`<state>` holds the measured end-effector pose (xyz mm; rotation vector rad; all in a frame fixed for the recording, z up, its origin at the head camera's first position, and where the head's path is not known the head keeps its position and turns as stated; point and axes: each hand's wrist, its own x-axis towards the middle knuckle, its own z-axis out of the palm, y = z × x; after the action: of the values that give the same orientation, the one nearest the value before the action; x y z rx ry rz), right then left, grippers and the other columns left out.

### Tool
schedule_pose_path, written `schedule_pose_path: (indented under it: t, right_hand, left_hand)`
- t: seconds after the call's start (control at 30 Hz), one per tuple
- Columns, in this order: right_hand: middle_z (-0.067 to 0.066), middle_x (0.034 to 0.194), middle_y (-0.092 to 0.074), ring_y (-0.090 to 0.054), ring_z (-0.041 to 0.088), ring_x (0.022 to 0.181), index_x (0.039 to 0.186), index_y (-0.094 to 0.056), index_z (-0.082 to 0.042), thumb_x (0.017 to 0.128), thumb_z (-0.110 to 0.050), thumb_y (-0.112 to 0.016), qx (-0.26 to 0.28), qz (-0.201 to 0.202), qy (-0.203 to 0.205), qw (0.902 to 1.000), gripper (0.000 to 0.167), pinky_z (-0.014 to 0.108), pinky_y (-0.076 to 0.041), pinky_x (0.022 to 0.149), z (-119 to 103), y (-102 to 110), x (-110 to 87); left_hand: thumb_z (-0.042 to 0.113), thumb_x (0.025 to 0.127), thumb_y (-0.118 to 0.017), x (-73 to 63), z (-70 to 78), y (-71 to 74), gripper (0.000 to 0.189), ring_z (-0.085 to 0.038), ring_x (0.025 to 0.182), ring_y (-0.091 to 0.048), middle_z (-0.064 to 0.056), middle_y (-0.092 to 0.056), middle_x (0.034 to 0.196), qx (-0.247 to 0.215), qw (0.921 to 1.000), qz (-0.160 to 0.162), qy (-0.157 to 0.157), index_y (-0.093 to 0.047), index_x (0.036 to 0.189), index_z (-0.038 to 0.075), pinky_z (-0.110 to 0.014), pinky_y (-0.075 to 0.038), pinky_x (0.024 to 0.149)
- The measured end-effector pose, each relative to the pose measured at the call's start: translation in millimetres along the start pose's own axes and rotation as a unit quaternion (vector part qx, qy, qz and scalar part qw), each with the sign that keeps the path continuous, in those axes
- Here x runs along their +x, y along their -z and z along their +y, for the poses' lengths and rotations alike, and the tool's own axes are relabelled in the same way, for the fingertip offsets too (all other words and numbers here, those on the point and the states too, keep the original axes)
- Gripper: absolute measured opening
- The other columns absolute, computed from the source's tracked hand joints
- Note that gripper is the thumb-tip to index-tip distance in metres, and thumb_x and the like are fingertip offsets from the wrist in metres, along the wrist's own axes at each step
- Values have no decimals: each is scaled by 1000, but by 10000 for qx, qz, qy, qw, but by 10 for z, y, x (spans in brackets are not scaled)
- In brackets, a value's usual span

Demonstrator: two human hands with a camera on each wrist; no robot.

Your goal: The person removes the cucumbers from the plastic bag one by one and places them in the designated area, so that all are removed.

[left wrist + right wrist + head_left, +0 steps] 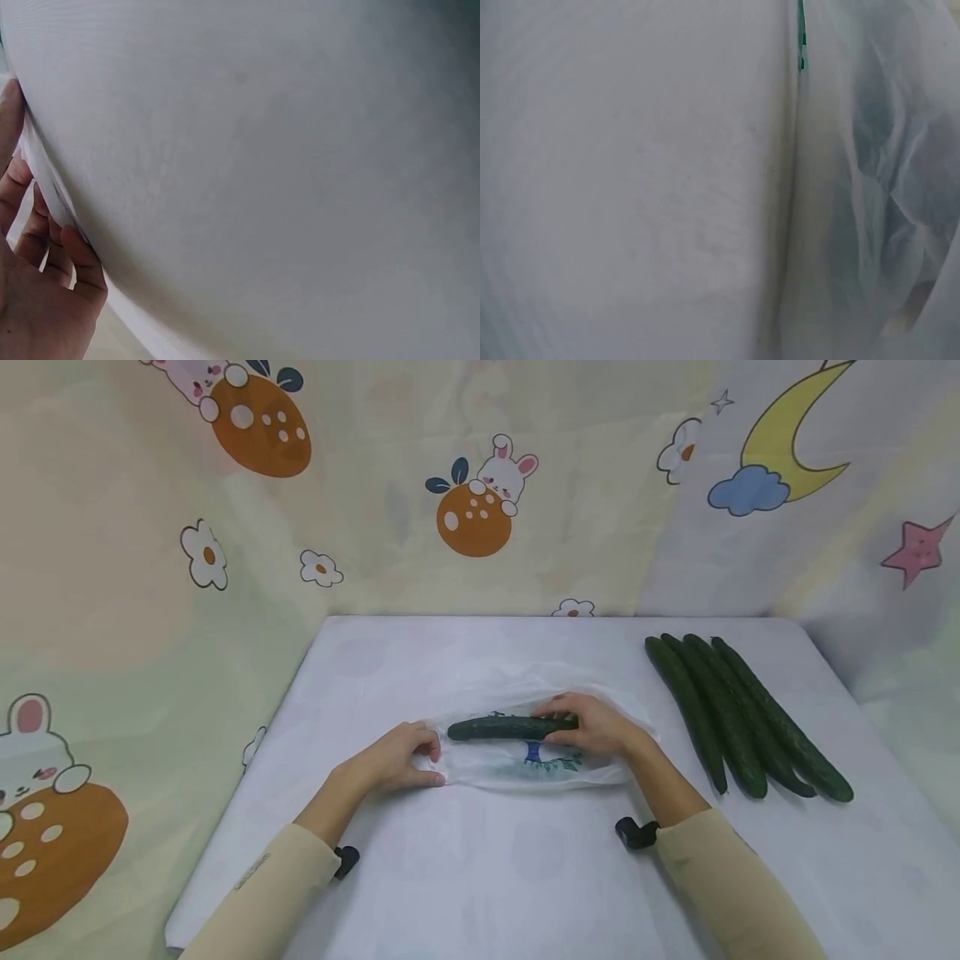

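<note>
A dark green cucumber (487, 728) lies lengthwise over a translucent white plastic bag (480, 772) with green and blue print, in the head view. My right hand (596, 727) grips its right end, thumb on the near side and fingers on the far side. At the bag's left end, my left hand (397, 758) holds the edge with curled fingers and the thumb close by. The left wrist view shows that hand (49, 277) at a thin white edge. Crumpled bag film (885, 172) fills the right side of the right wrist view; the cucumber is out of sight there.
Several more cucumbers (720, 710) lie side by side at the right of the white table (465, 877). A patterned cloth (390, 518) with bunnies and flowers hangs behind the table. Black wrist devices (636, 833) stick out beside both sleeves.
</note>
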<state>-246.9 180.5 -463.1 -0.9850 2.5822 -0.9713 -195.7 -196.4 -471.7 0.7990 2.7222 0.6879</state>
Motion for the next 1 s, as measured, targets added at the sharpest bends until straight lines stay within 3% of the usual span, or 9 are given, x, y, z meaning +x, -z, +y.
schedule_pose_path:
  t: [0.37,0.7,1.0]
  right_hand:
    - [-4,120,-67,-60,17,106,133,-69,-22,90,-21,-81,431,121,537,9976,45,45,-50,93,-107,111,-62]
    - [-7,120,-65,-58,18,106,136,-65,-25,93,-27,-78,821,66,340,9960,45,41,-50,93,-228,170,-103]
    - [-6,123,-64,-56,16,108,136,-66,-25,93,-28,-77,708,168,620,9954,44,42,-49,92,-412,270,-120]
  left_hand:
    - [44,80,-87,24,18,14,35,-15,97,-51,7,-56,98,-4,9998,-130,132,-62,92,22,-37,-44,92]
    - [40,79,-88,40,25,17,35,-14,96,-52,6,-56,97,-41,10000,-54,27,-63,92,20,-36,-44,92]
    - [44,80,-87,33,36,33,36,-14,95,-51,6,-55,96,-24,9998,-107,183,-63,92,20,-36,-45,91]
